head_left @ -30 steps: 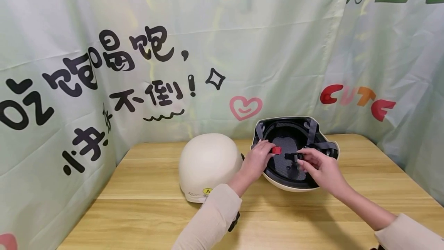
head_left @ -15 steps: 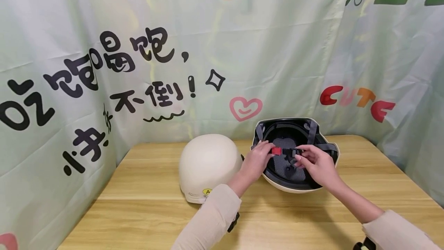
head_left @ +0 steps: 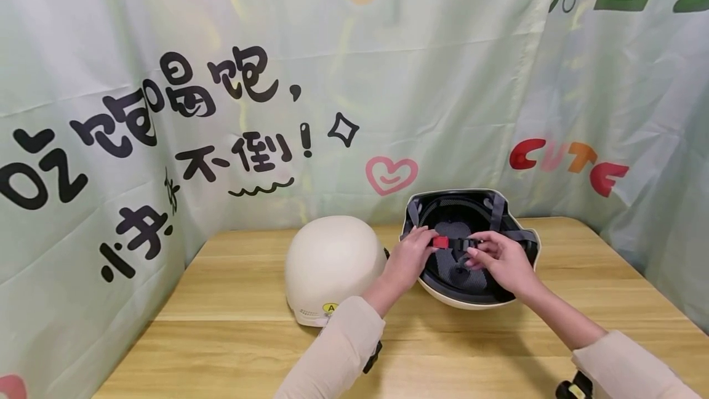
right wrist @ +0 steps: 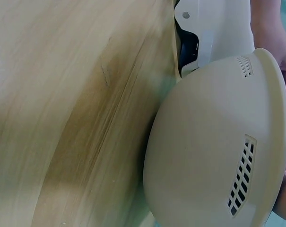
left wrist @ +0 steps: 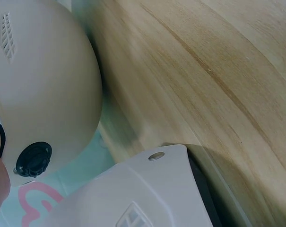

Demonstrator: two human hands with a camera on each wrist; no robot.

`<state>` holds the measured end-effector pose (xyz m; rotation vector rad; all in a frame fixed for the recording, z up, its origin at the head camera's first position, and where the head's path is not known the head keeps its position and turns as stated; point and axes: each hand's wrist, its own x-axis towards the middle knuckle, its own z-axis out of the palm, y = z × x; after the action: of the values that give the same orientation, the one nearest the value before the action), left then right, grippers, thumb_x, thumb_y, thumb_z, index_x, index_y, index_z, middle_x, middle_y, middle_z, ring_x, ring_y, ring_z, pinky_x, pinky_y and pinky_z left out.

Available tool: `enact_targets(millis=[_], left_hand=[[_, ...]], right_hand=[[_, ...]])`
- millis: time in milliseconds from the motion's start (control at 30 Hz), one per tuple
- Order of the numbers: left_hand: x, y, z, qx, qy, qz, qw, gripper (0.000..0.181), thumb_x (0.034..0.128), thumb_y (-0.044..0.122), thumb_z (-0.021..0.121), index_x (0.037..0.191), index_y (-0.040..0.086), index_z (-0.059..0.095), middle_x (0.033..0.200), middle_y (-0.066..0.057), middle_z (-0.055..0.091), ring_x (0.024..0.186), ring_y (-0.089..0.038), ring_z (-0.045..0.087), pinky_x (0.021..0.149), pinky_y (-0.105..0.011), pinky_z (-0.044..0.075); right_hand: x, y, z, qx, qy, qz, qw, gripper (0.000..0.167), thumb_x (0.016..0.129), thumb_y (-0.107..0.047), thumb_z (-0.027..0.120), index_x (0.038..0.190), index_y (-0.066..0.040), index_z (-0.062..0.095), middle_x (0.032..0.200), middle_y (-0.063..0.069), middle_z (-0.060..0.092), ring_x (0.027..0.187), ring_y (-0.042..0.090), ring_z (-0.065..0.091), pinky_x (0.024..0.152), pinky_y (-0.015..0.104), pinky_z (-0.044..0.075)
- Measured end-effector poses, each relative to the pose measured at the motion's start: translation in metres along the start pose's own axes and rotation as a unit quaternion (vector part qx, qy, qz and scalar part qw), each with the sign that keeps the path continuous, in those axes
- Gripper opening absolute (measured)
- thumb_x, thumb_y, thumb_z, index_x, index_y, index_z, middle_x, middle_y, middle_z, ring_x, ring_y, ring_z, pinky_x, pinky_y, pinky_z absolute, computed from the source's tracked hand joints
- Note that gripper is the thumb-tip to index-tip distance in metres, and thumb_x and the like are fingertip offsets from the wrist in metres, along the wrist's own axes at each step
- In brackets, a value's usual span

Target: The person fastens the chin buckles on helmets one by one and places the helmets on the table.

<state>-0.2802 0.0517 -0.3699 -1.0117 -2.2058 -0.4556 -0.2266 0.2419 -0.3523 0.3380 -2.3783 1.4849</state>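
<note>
An off-white helmet lies upside down on the table, its black padded inside facing up. Over its opening my left hand pinches the red end of the chin-strap buckle. From the other side, my right hand pinches the black buckle part on its strap between thumb and fingers. The black part meets the red end; whether it is latched I cannot tell. The wrist views show mainly the outer shell, with a vent and a black round knob; the buckle is hidden there.
A second off-white helmet stands right side up to the left, close by the left forearm, with a yellow sticker low on its shell. Both rest on a wooden table. A printed cloth hangs behind.
My right hand has moved slightly left, bringing the black buckle part across a gap up to the red end. My left hand has stayed nearly still.
</note>
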Motion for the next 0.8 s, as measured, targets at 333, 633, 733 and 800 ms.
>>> enact_targets(millis=[333, 633, 733, 800], left_hand=[[-0.0014, -0.0014, 0.0015, -0.017, 0.019, 0.006, 0.9997, 0.022, 0.0874, 0.016, 0.061, 0.107, 0.006, 0.062, 0.107, -0.007, 0.068, 0.108, -0.019, 0.063, 0.101, -0.027, 0.044], [-0.0023, -0.0015, 0.0002, -0.028, 0.02, 0.012, 0.9993, 0.021, 0.0879, 0.016, 0.061, 0.105, 0.006, 0.062, 0.107, -0.007, 0.068, 0.106, -0.017, 0.063, 0.101, -0.025, 0.043], [-0.0023, -0.002, 0.0006, -0.024, 0.012, 0.004, 0.9996, 0.021, 0.0881, 0.017, 0.061, 0.106, 0.007, 0.062, 0.108, -0.006, 0.068, 0.107, -0.017, 0.062, 0.102, -0.024, 0.042], [-0.0021, -0.0016, 0.0004, -0.026, 0.004, 0.001, 0.9996, 0.021, 0.0885, 0.017, 0.06, 0.107, 0.007, 0.061, 0.109, -0.006, 0.068, 0.109, -0.017, 0.062, 0.103, -0.025, 0.042]], right_hand=[[0.0058, 0.0014, -0.0006, 0.008, -0.036, 0.006, 0.9993, 0.029, 0.088, 0.005, 0.055, 0.114, 0.015, 0.048, 0.079, 0.026, 0.065, 0.061, 0.008, 0.066, 0.058, 0.027, 0.057], [0.0087, 0.0019, 0.0027, 0.002, -0.054, -0.01, 0.9985, 0.026, 0.089, 0.003, 0.054, 0.113, 0.014, 0.051, 0.08, 0.027, 0.065, 0.062, 0.01, 0.066, 0.058, 0.03, 0.057], [0.0091, 0.0012, 0.003, -0.023, -0.054, -0.019, 0.9981, 0.029, 0.087, 0.0, 0.06, 0.112, 0.012, 0.053, 0.079, 0.023, 0.066, 0.062, 0.009, 0.066, 0.058, 0.028, 0.056], [0.0093, 0.0014, 0.0028, -0.071, -0.043, -0.037, 0.9958, 0.03, 0.083, -0.002, 0.066, 0.109, 0.009, 0.056, 0.075, 0.016, 0.066, 0.062, 0.007, 0.064, 0.056, 0.023, 0.053]])
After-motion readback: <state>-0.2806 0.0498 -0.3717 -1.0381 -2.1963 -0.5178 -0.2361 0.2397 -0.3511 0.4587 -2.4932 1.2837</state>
